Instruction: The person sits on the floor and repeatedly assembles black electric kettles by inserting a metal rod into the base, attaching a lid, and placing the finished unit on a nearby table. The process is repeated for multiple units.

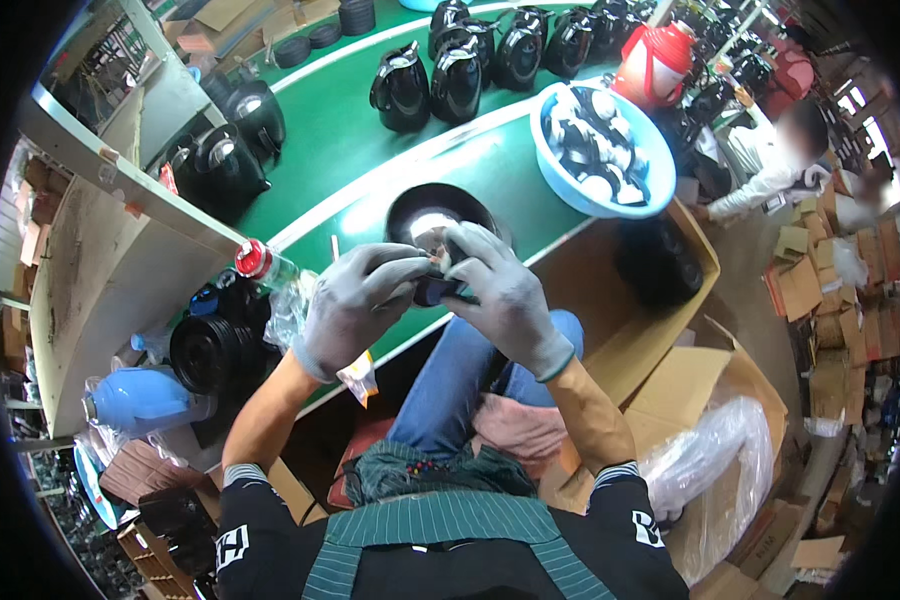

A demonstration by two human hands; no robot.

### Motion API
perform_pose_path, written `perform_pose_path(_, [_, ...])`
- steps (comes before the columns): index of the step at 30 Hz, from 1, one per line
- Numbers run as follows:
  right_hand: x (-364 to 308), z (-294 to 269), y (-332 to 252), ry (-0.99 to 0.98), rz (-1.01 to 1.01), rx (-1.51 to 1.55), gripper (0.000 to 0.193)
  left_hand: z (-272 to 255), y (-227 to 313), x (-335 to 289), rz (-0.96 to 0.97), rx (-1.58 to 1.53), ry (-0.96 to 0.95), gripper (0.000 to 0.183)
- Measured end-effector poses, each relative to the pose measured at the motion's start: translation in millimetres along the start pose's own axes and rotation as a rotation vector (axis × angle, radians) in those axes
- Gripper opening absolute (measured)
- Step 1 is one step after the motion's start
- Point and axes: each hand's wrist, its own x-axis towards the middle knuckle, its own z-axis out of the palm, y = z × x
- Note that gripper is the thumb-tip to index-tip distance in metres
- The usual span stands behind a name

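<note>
My left hand (pixel 355 300) and my right hand (pixel 505 295), both in grey gloves, meet in front of me at the bench edge. Their fingertips are closed together on a small dark part (pixel 432 291), whose exact kind is largely hidden by the fingers. Just behind it, a glossy black round shell (pixel 430 205) with an open top rests on the green bench (pixel 335 170). The gloves cover its near side, so I cannot tell whether they touch it.
A light blue basin (pixel 660 190) of black-and-white parts stands to the right. Glossy black jug-shaped housings (pixel 402 88) line the far side. A cardboard box (pixel 695 285) is at my right, a red-capped bottle (pixel 254 258) at my left. Another person (pixel 760 165) sits further right.
</note>
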Motion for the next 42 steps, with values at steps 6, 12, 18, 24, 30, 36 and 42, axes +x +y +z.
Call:
perform_pose_path(6, [-114, -14, -43, 0.411, 0.556, 0.755, 0.037, 35, -37, -138, -0.631, -0.453, 0.229, 0.050])
perform_pose_path(12, [-141, -9, -75, 0.288, 0.473, 0.830, 0.038, 92, -78, -247, -1.117, -1.388, 0.172, 0.058])
perform_pose_path(18, [-134, 6, -72, -0.049, 0.429, 0.765, 0.037, 107, -106, -279, -0.971, -0.781, -0.082, 0.061])
perform_pose_path(24, [-59, 35, 61, -0.114, 0.541, 0.623, 0.033, 111, -111, -273, -1.065, -0.960, -0.038, 0.060])
perform_pose_path(30, [-26, 131, 175, -0.460, 0.670, -0.545, 0.119, 114, -115, -263, -1.093, -1.095, -0.059, 0.058])
perform_pose_path(36, [-54, 104, 153, -0.080, 0.510, -0.007, 0.107, 127, -128, -268, -1.095, -1.242, -0.047, 0.057])
perform_pose_path(42, [-79, 21, -2, -0.137, 0.350, 0.804, 0.123, 140, -142, -272, -1.018, -1.517, -0.073, 0.055])
